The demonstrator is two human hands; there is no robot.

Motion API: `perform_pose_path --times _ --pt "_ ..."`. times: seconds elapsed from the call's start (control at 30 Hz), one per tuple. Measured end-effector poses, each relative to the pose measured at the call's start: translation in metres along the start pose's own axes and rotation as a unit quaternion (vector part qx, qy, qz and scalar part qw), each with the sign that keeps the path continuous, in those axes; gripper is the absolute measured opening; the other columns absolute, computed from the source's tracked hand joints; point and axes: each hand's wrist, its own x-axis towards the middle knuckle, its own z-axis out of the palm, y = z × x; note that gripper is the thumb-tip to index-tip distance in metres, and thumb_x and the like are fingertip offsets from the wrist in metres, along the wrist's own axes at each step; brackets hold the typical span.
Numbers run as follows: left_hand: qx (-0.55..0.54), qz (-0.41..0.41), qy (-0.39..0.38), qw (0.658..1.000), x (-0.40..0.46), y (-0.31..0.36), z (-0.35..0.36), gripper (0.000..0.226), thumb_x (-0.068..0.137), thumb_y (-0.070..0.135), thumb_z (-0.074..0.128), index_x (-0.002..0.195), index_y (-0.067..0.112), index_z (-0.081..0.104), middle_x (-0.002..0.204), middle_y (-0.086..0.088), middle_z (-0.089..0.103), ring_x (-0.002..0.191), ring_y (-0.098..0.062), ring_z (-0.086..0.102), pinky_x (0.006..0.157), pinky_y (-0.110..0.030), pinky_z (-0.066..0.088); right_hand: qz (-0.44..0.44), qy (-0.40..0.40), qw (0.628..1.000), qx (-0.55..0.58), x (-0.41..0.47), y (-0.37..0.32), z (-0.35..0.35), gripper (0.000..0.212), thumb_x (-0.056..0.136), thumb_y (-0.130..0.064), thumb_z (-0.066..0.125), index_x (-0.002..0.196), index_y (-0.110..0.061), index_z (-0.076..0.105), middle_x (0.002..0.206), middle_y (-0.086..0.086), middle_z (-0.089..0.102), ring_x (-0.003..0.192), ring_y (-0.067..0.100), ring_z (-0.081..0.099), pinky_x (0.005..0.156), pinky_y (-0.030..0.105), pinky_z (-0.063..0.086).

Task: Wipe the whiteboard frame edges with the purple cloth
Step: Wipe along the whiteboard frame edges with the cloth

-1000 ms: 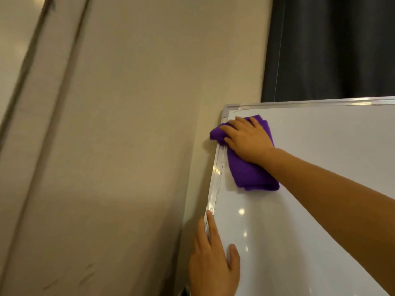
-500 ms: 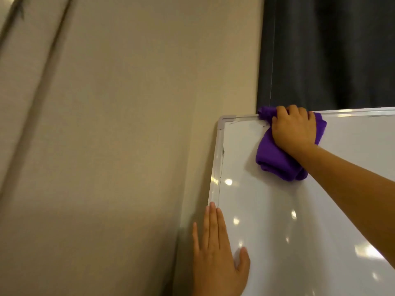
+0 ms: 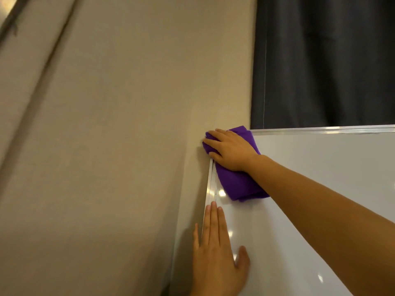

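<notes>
Step in hand: wiping the top-left corner of the whiteboard frame (image 3: 320, 130), where the top rail meets the left rail.
Right hand (image 3: 229, 149): fingers laid over the purple cloth (image 3: 239, 182) and curling round its edge at the corner, pressing it onto the frame.
Left hand (image 3: 215, 257): flat, fingers straight and together, thumb spread, resting on the board's left edge below the cloth; it holds nothing.
Cloth: folded, covering the corner, its lower part hanging over the white surface just beside the left rail.
Next move: likely a downward drag along the left rail; the bracing hand sits in that path and must shift.
Change: half a second ago the cloth sat on the top rail, right of the corner; it has slid left.
Backdrop: beige wall (image 3: 128, 124), dark curtain (image 3: 320, 60).
</notes>
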Motion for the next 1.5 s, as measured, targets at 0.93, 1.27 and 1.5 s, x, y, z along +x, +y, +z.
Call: perform_pose_path --times 0.93,1.27,1.5 --pt "0.001 0.078 0.002 0.997 0.092 0.040 0.013 0.066 0.079 0.066 0.002 0.126 0.046 -0.040 0.137 0.002 -0.048 0.137 -0.020 -0.035 0.114 -0.049 -0.017 0.460 0.151 0.872 -0.072 -0.133 0.156 -0.063 0.042 0.092 -0.033 0.037 0.105 0.003 0.055 0.114 0.028 0.050 0.106 0.043 0.043 0.092 0.049 0.037" --pt "-0.002 0.079 0.009 0.997 0.092 0.026 0.006 0.068 0.081 0.064 0.008 0.128 0.046 -0.038 0.142 0.004 -0.045 0.133 -0.015 -0.042 0.110 -0.045 -0.025 0.160 0.111 0.976 -0.101 -0.003 0.078 -0.022 0.026 0.096 -0.019 0.034 0.108 -0.006 0.054 0.109 0.013 0.055 0.095 0.028 0.048 0.079 0.036 0.037" --pt "-0.003 0.061 -0.010 0.998 0.097 0.029 0.008 0.071 0.075 0.068 0.010 0.120 0.048 -0.042 0.126 0.005 -0.055 0.127 -0.017 -0.044 0.109 -0.047 -0.024 -0.049 0.028 0.997 -0.053 0.040 0.072 -0.025 0.032 0.098 -0.024 0.035 0.114 -0.008 0.058 0.113 0.009 0.057 0.102 0.023 0.049 0.088 0.036 0.042"
